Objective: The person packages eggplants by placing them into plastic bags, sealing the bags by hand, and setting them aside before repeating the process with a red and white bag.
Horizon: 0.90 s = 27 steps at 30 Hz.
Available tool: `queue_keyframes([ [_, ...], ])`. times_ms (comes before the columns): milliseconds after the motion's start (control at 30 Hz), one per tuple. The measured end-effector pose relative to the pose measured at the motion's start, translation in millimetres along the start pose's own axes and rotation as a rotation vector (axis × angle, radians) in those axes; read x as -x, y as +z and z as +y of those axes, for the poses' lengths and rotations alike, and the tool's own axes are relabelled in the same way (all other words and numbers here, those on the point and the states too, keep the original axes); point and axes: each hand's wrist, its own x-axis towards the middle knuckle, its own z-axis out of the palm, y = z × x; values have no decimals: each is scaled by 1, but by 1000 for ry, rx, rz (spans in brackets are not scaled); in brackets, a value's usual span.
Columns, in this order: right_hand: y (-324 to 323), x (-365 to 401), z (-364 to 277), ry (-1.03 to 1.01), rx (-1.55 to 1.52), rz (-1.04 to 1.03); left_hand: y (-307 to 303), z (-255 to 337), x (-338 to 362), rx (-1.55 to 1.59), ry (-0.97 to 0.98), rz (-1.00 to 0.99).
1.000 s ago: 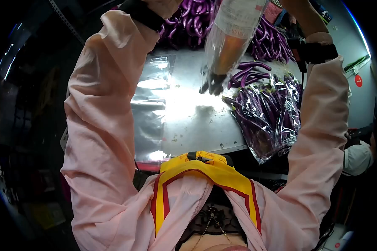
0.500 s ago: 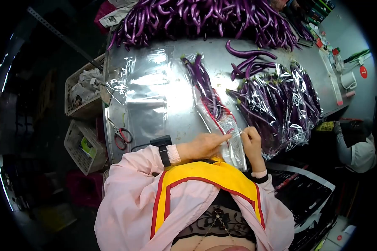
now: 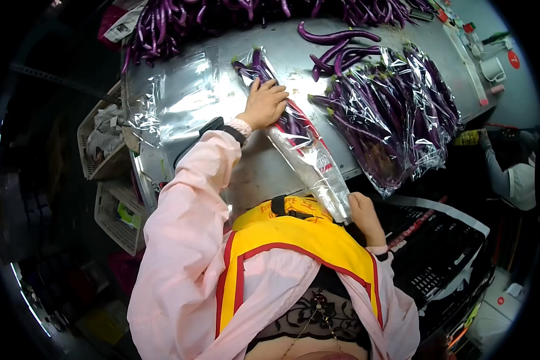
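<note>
My left hand (image 3: 264, 104) lies with spread fingers on the upper part of a clear bag (image 3: 303, 141) with red edging, which holds a few long purple eggplants (image 3: 294, 123). My right hand (image 3: 366, 217) is closed at the bag's lower end (image 3: 337, 207), near the table edge; its fingers pinch the plastic there. The stem ends show at the top of the bag, above my left hand. Right of this bag lie several filled bags of eggplants (image 3: 396, 114), with a few loose eggplants (image 3: 339, 37) behind them.
A large eggplant pile (image 3: 180, 24) covers the back of the metal table (image 3: 246, 180). Flat clear bags (image 3: 189, 90) lie at the left. White baskets (image 3: 117, 216) stand beyond the left edge. Another person (image 3: 510, 174) is at the far right, near a black printed sack (image 3: 438, 252).
My left hand has moved up from the bag's lower part onto the eggplants' upper part. My right hand has moved slightly down with the bag's end. The view has shifted.
</note>
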Motion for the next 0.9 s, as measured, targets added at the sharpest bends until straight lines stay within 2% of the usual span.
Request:
queue_keyframes([
  [33,-10,5,-5,-105,48,21,-4,-1,1,1,-11,-53],
  [100,-54,26,-43,-42,173,-39,-6,-8,6,28,-14,-79],
  [167,-109,63,-90,-61,108,39,-9,-9,5,23,-23,-110],
  [200,-141,85,-104,-116,149,86,-9,-8,4,19,-31,-130],
  [233,-175,110,-102,-322,173,111,-9,-7,2,19,-32,-128],
  [267,-198,130,-101,-407,163,178,-9,-4,1,-4,-29,-138],
  [333,-252,163,-79,-477,122,478,-7,0,-2,-24,-23,-141],
  [433,-301,145,-17,-324,147,991,-3,8,0,-71,-42,-125],
  [500,-308,95,29,-314,154,1068,-2,20,10,-20,-89,23],
  [567,-282,29,55,-510,135,900,-16,46,26,51,-55,202],
  [600,-242,-5,16,-464,-463,842,-22,61,38,112,-84,283],
  [633,-208,-25,-37,-486,204,836,-27,76,52,176,-110,361],
  [700,-181,-67,-64,-307,412,755,-38,110,82,313,-354,405],
  [767,-174,-104,-51,-78,669,580,-36,134,111,648,-767,246],
  [800,-169,-106,-47,-77,673,571,-39,140,121,650,-777,244],
  [867,-152,-106,-55,-422,939,1012,-45,146,136,1504,-1382,-176],
  [900,-146,-101,-68,-434,941,995,-42,153,140,1510,-1399,-166],
])
